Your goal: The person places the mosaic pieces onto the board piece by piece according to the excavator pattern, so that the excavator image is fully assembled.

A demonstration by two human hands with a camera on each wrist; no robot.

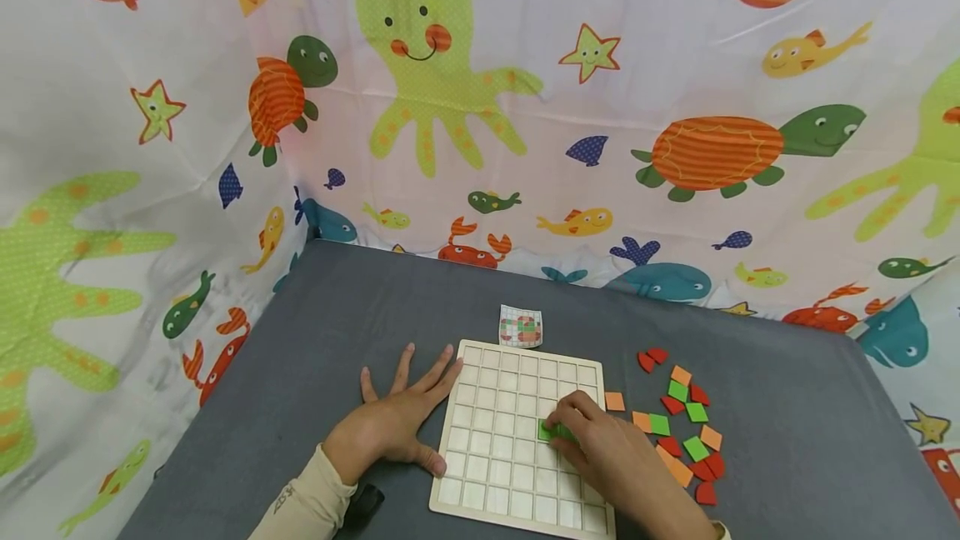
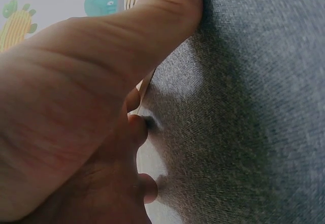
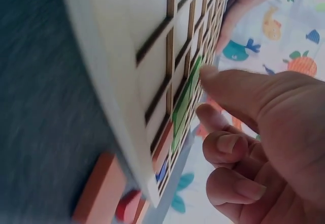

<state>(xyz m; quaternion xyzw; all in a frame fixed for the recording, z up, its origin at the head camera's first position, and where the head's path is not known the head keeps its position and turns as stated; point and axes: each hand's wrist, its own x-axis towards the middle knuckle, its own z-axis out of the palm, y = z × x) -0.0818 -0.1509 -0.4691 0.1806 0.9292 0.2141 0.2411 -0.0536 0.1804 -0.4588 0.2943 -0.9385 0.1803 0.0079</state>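
A pale wooden grid board (image 1: 495, 444) lies on the grey tabletop. My left hand (image 1: 401, 419) rests at the board's left side with fingers spread, fingertips and thumb by its edge. Over the right half of the grid is my right hand (image 1: 607, 448), its fingers bent and partly covering green tiles (image 1: 543, 430) in the cells. In the right wrist view the thumb (image 3: 210, 76) touches a flat green piece (image 3: 183, 107), while the other fingers (image 3: 228, 142) curl loosely apart from it. The left wrist view shows mostly the left palm (image 2: 66, 107) and grey cloth.
Several loose red (image 1: 706, 492), green (image 1: 696, 412) and orange (image 1: 614, 401) pieces lie right of the board. A small patterned card (image 1: 521, 326) sits behind it. A black object (image 1: 363, 507) lies by the left sleeve. Curtains with sea animals (image 1: 420, 48) surround the table.
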